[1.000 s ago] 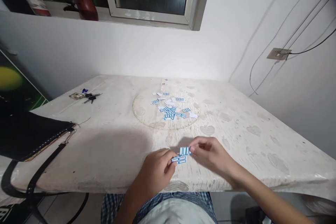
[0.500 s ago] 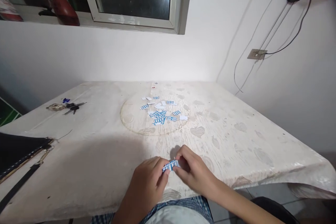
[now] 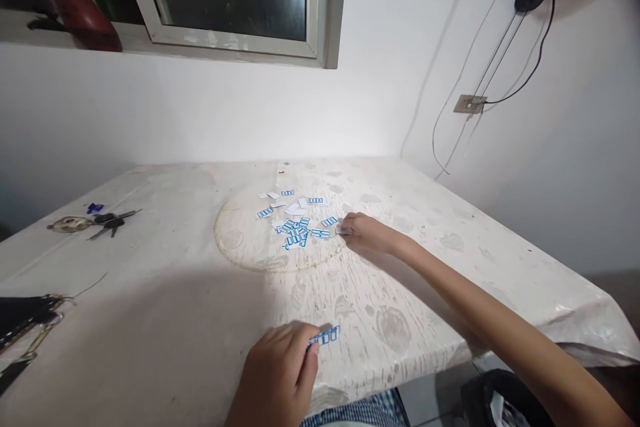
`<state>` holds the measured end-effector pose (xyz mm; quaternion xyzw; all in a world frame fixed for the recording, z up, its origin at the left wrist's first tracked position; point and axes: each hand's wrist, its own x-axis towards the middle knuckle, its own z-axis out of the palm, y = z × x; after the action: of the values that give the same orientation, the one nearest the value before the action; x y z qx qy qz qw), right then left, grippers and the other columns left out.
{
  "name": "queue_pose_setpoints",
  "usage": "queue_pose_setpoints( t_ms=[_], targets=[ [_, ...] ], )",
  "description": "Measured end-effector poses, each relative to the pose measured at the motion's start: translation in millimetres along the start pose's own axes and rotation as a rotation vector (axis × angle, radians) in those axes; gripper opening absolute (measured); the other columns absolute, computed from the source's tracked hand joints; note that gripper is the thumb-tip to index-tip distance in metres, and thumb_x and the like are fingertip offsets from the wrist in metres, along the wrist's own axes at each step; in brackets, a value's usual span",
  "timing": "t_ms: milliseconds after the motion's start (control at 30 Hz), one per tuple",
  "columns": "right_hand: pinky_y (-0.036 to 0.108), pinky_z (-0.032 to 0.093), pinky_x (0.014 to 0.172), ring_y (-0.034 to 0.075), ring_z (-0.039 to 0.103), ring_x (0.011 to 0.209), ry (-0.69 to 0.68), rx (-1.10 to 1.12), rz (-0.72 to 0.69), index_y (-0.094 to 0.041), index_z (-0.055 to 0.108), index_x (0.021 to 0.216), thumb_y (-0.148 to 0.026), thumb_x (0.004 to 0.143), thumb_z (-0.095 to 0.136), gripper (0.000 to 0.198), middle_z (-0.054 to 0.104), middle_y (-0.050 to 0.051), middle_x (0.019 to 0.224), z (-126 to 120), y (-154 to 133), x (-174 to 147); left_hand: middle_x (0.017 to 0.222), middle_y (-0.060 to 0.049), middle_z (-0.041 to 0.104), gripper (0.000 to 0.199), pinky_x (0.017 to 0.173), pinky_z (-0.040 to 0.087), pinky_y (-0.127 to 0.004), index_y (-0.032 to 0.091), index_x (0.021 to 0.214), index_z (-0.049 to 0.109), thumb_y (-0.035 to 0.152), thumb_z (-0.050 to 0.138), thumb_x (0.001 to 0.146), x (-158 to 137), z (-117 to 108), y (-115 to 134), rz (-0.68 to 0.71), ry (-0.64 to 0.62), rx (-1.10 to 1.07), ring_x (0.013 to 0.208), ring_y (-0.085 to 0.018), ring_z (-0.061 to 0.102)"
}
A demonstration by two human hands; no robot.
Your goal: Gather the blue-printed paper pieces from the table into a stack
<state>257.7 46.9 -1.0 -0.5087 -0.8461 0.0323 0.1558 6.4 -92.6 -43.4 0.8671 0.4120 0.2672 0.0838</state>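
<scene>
The left hand is closed near the front edge, thumb and forefinger gripping a few cards, whose blue-lined end sticks out to the right. Farther back, the pile lies loose inside the ring on the surface, some pieces blue-lined, some white, overlapping at the middle and scattered around it. At its right side the right hand is low with fingers curled, their tips at a white card; I cannot tell whether they pinch it or only touch it. The step in hand looks like picking out one piece while the left hand holds its bunch. The next move seems to call for a fine fingertip grip on the card's edge and a lift that spares the blue-lined pieces near it.

The bag and keys are at the far left, well apart from both hands. The front edge is just beside the left hand, so a dropped card could slip over it. Flat room lies between that hand and the pile, whose far side faces the wall. On the right, the forearm crosses the front edge with room to swing
</scene>
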Motion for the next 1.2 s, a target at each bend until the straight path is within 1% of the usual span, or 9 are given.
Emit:
queue_pose_setpoints(
  t_ms=[100, 267, 500, 667, 733, 833, 967, 1100, 1200],
  targets=[
    [0.028, 0.043, 0.068, 0.018, 0.054, 0.077, -0.042, 0.02, -0.057, -0.015, 0.063, 0.076, -0.003, 0.072, 0.054, 0.016, 0.059, 0.007, 0.086, 2.6, 3.7, -0.4, 0.075, 0.0, 0.063, 0.018, 0.06, 0.04, -0.025, 0.023, 0.091, 0.054, 0.015, 0.039, 0.087, 0.1, 0.9, -0.6, 0.024, 0.017, -0.015, 0.067, -0.015, 0.06],
    [0.033, 0.043, 0.077, 0.02, 0.052, 0.085, 0.022, 0.062, -0.09, -0.014, 0.064, 0.09, -0.005, 0.081, 0.045, 0.023, 0.059, 0.01, 0.091, 10.8, 5.0, -8.8, 0.073, -0.001, 0.064, 0.019, 0.057, 0.041, -0.025, 0.022, 0.088, 0.056, 0.014, 0.039, 0.086, 2.9, -0.8, 0.9, 0.06, 0.034, 0.004, 0.065, -0.015, 0.06],
    [0.034, 0.044, 0.072, 0.021, 0.056, 0.082, 0.154, 0.167, 0.0, -0.014, 0.062, 0.1, -0.015, 0.087, 0.041, 0.025, 0.062, 0.011, 0.09, 12.2, -0.3, -11.9, 0.074, -0.002, 0.064, 0.019, 0.057, 0.04, -0.026, 0.021, 0.089, 0.057, 0.015, 0.04, 0.085, 2.6, -1.1, 0.7, 0.027, 0.029, 0.01, 0.065, -0.017, 0.06],
    [0.028, 0.046, 0.06, 0.014, 0.057, 0.064, 0.196, 0.746, 0.156, -0.017, 0.064, 0.093, -0.023, 0.087, 0.047, 0.019, 0.063, 0.005, 0.077, -11.0, -42.7, -36.9, 0.077, -0.002, 0.066, 0.019, 0.059, 0.04, -0.029, 0.022, 0.092, 0.058, 0.016, 0.042, 0.084, 2.3, -1.8, 3.1, -0.021, 0.008, 0.032, 0.068, -0.019, 0.061],
    [0.028, 0.046, 0.059, 0.013, 0.056, 0.061, 0.157, 0.966, 0.195, -0.018, 0.064, 0.085, -0.027, 0.084, 0.054, 0.013, 0.061, 0.002, 0.07, -20.6, -61.0, -54.6, 0.081, -0.002, 0.066, 0.019, 0.062, 0.041, -0.03, 0.022, 0.094, 0.058, 0.016, 0.043, 0.084, 2.4, -2.2, 5.1, -0.049, -0.02, 0.051, 0.071, -0.02, 0.061],
    [0.028, 0.045, 0.058, 0.013, 0.055, 0.06, 0.03, 1.099, 0.221, -0.019, 0.064, 0.079, -0.028, 0.08, 0.06, 0.01, 0.059, 0.0, 0.064, -27.5, -82.5, -81.6, 0.083, -0.003, 0.067, 0.018, 0.065, 0.041, -0.031, 0.022, 0.096, 0.058, 0.019, 0.045, 0.085, 3.6, -4.1, 8.6, -0.074, -0.059, 0.082, 0.074, -0.021, 0.061],
    [0.026, 0.042, 0.055, 0.012, 0.053, 0.059, -0.056, 0.976, 0.202, -0.019, 0.065, 0.078, -0.025, 0.083, 0.057, 0.011, 0.059, 0.001, 0.067, -17.6, -101.9, -104.3, 0.075, -0.002, 0.065, 0.019, 0.062, 0.039, -0.028, 0.02, 0.098, 0.059, 0.028, 0.055, 0.081, 7.4, -9.7, 13.6, -0.103, -0.146, 0.103, 0.072, -0.02, 0.06],
    [0.025, 0.042, 0.061, 0.013, 0.055, 0.07, 0.064, 0.778, 0.041, -0.02, 0.063, 0.081, -0.013, 0.083, 0.051, 0.014, 0.061, 0.001, 0.08, 8.3, -115.4, -106.9, 0.068, 0.0, 0.062, 0.023, 0.059, 0.037, -0.026, 0.021, 0.097, 0.058, 0.032, 0.06, 0.077, 10.2, -14.2, 16.1, -0.128, -0.185, 0.081, 0.066, -0.018, 0.058],
    [0.025, 0.041, 0.063, 0.013, 0.053, 0.07, 0.144, 0.684, -0.003, -0.02, 0.059, 0.081, -0.01, 0.084, 0.048, 0.015, 0.058, 0.001, 0.079, 27.7, -121.1, -105.6, 0.07, 0.0, 0.062, 0.013, 0.057, 0.034, -0.025, 0.02, 0.09, 0.057, 0.029, 0.052, 0.083, 10.2, -14.2, 14.0, -0.102, -0.192, 0.096, 0.064, -0.017, 0.058]
  ],
)
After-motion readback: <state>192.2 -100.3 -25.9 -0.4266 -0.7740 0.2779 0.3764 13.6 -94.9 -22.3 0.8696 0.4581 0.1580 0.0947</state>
